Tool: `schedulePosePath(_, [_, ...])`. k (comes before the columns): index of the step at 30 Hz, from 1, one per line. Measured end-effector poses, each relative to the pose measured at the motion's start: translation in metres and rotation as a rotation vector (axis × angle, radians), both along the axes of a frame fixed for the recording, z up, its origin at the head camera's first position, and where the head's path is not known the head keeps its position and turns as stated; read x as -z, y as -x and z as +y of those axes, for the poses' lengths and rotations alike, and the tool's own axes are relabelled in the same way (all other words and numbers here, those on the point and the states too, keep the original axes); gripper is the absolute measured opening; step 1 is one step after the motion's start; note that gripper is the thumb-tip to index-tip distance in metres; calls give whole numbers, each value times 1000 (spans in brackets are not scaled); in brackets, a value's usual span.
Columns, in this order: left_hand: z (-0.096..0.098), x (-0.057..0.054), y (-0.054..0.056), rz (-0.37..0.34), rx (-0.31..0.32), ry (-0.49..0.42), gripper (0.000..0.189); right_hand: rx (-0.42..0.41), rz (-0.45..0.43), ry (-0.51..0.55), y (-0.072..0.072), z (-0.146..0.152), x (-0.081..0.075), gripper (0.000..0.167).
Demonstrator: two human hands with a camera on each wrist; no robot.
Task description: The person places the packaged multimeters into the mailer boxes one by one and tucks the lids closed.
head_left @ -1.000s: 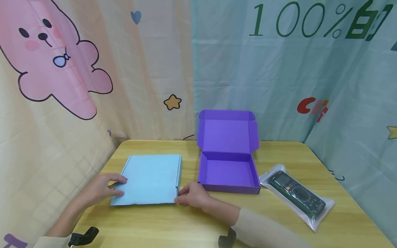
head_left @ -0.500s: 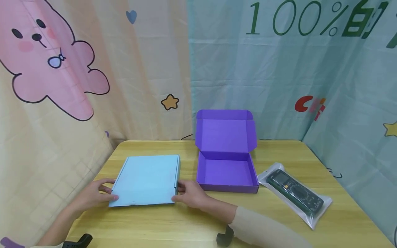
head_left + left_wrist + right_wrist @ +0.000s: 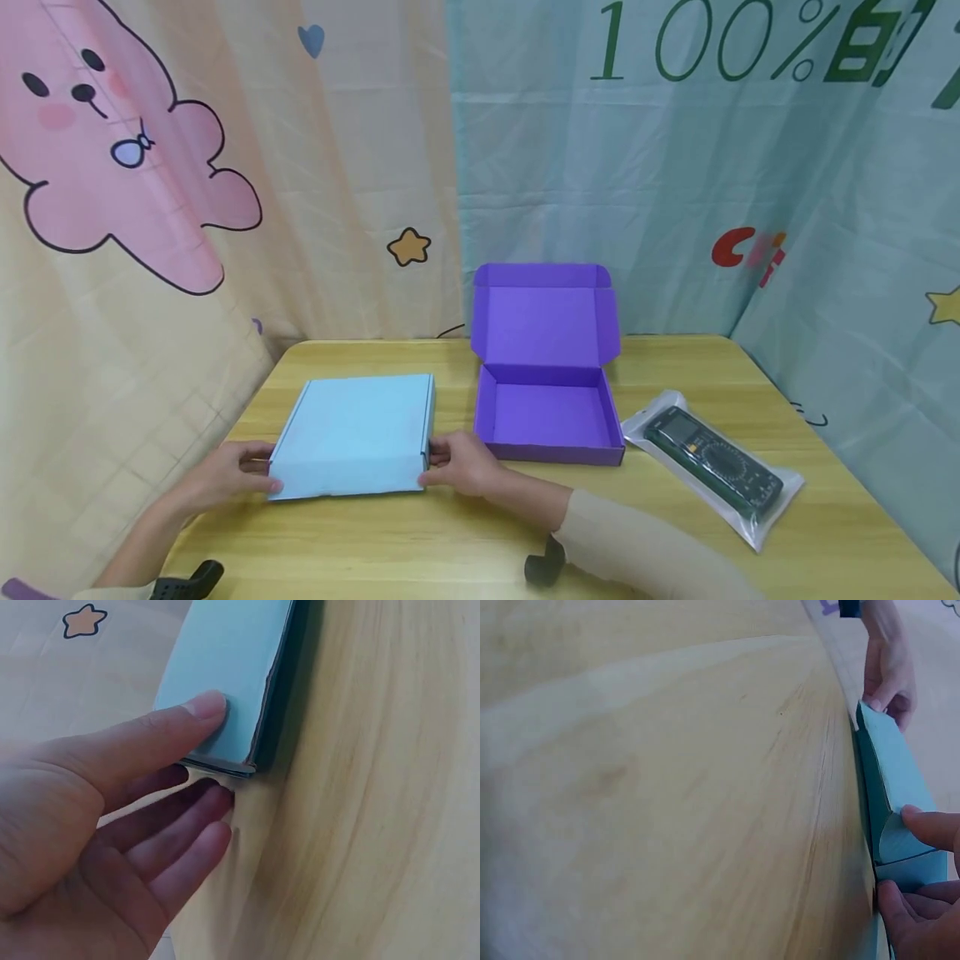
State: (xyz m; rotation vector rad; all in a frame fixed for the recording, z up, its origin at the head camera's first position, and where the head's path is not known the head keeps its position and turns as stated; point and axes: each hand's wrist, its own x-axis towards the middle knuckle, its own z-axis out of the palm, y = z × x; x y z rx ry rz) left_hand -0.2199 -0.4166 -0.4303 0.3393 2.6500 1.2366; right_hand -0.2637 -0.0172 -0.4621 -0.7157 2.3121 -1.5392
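A light-blue cardboard box (image 3: 352,429) lies on the table with its lid down. The lid's front edge juts out past the box body in the right wrist view. At the front left corner, my left hand (image 3: 225,477) holds the box, thumb on top of the lid (image 3: 236,690) and fingers beside and below its edge. My right hand (image 3: 465,462) grips the front right corner, its thumb on the lid and its other fingers (image 3: 907,911) against the side wall.
Behind and right of the blue box, a purple box (image 3: 551,417) stands with its lid raised. Further right lies a black and green multimeter (image 3: 712,462) in a clear plastic bag. Printed curtains (image 3: 360,167) hang around the wooden table (image 3: 420,550).
My left hand has slid from over the lid's left side down to the front left corner. The right hand keeps at the front right corner, and the head view has shifted slightly.
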Motion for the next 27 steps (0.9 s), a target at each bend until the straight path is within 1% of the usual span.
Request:
schedulePosePath(5, [1,3,2,-4,-26,-8,68,19,3,9,1,0,1,53])
schedulePosePath(8, [1,4,3,-7,-59,-1,68,45,-7,34,-1,-1,3,55])
schedulePosePath(10, [0,4,4,-5,-71,9,66,60,-14,55,-2,-2,5,56])
schedulePosePath(13, [-1,5,4,-6,-81,-3,60,74,-24,77,-3,-4,6,56])
schedulePosePath(21, [-3,10,7,-19,-56,-91,56,95,16,74,-4,-7,8,52])
schedulePosePath(26, [-1,10,10,-15,-57,-100,49,107,51,61,-4,-7,10,51])
schedulePosePath(27, [0,10,10,-17,-49,-105,47,109,58,57,-4,-7,11,50])
